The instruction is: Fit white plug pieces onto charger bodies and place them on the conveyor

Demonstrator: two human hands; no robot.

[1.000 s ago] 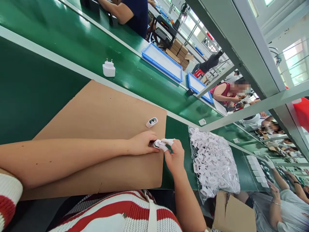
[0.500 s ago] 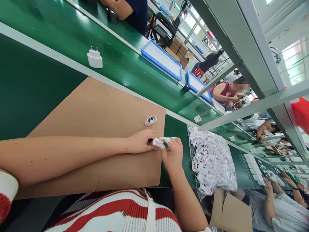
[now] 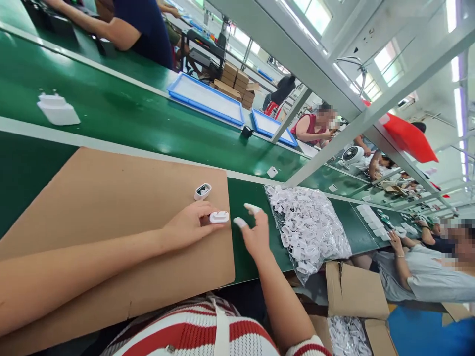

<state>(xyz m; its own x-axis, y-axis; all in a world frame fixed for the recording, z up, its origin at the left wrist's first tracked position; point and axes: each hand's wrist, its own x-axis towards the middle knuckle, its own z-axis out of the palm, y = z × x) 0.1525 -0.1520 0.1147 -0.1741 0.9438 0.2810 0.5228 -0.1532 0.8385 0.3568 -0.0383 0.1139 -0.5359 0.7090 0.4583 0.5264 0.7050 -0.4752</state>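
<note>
Between its thumb and fingers, my left hand (image 3: 193,221) grips a white plug adapter (image 3: 219,217) over the right edge of the cardboard sheet (image 3: 148,198). My right hand (image 3: 256,230) is apart from it, thumb and forefinger spread and white covers on those fingertips; nothing is in it. Just beyond my left hand, a white oval charger housing (image 3: 203,191) lies on the cardboard with its open end showing dark parts inside. To the right of my right hand is a clear bag (image 3: 308,227) full of small white plastic parts.
A white plug charger (image 3: 58,110) and a small white piece (image 3: 272,171) are on the green conveyor belt (image 3: 141,116). Blue-rimmed trays (image 3: 208,99) lie beyond it. An open carton (image 3: 356,287) stands low at right, near a co-worker in grey (image 3: 426,269). A metal post slants across the right.
My right hand has let go of the adapter and moved away, its fingers now apart. My left hand still holds the adapter. The camera view has turned to the right.
</note>
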